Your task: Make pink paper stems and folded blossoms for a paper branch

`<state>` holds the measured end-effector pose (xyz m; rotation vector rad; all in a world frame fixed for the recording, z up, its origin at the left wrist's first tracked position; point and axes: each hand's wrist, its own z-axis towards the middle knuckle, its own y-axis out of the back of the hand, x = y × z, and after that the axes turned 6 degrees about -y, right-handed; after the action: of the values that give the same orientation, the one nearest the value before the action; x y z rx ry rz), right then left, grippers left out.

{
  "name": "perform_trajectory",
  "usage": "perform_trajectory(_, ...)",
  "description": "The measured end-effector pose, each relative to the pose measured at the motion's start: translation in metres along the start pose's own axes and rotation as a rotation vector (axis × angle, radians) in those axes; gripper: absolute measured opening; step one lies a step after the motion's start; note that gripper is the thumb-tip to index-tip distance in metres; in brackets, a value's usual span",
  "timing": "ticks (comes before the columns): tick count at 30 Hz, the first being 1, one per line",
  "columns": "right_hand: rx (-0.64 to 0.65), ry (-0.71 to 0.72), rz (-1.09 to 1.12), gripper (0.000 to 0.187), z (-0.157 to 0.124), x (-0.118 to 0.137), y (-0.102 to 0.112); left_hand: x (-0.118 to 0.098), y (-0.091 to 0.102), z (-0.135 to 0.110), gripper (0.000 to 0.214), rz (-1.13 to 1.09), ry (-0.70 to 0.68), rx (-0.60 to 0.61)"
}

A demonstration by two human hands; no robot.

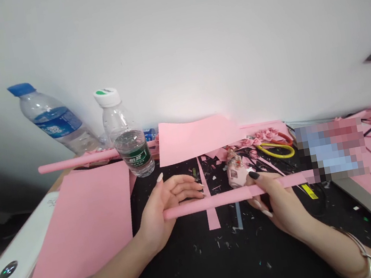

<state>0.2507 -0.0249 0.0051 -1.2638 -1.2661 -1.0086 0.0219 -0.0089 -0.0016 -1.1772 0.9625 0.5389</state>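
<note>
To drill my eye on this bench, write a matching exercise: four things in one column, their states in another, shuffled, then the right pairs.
Things:
1. rolled pink paper tube
2. blue-capped bottle
3. white-capped bottle
4. yellow-handled scissors

States:
A. standing upright
B. spanning the left hand and right hand
C. lying beside pink paper scraps
D. tilted

Pairs: 1-B; 2-D; 3-A; 4-C

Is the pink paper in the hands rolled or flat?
Rolled: the pink paper forms a long thin tube across the left hand and right hand.

A long, thin rolled pink paper tube [214, 202] lies almost level, one end against the left hand [168, 206], the right hand [275, 202] clasping it further along.
</note>
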Motion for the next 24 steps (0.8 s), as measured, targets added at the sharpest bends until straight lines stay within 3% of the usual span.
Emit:
perform_trajectory(5,0.019,-0.017,-0.107,0.047,-0.004,-0.010,0.002,-0.002,-0.004,0.000,0.060,-0.072,0.071,-0.068)
perform_trajectory(10,0.054,-0.043,-0.145,0.050,-0.007,-0.015,-0.001,-0.003,-0.008,-0.002,0.058,-0.085,0.070,-0.062)
perform_trajectory(14,0.090,-0.062,-0.185,0.052,-0.007,-0.011,-0.003,-0.004,-0.008,-0.002,0.045,-0.052,0.099,-0.045)
perform_trajectory(18,0.092,-0.083,-0.217,0.051,-0.005,-0.005,0.000,-0.004,-0.006,-0.001,0.030,0.109,0.217,-0.011)
perform_trajectory(24,0.084,-0.025,0.015,0.048,0.002,-0.004,0.006,0.001,0.000,-0.001,0.019,0.286,0.265,-0.013)
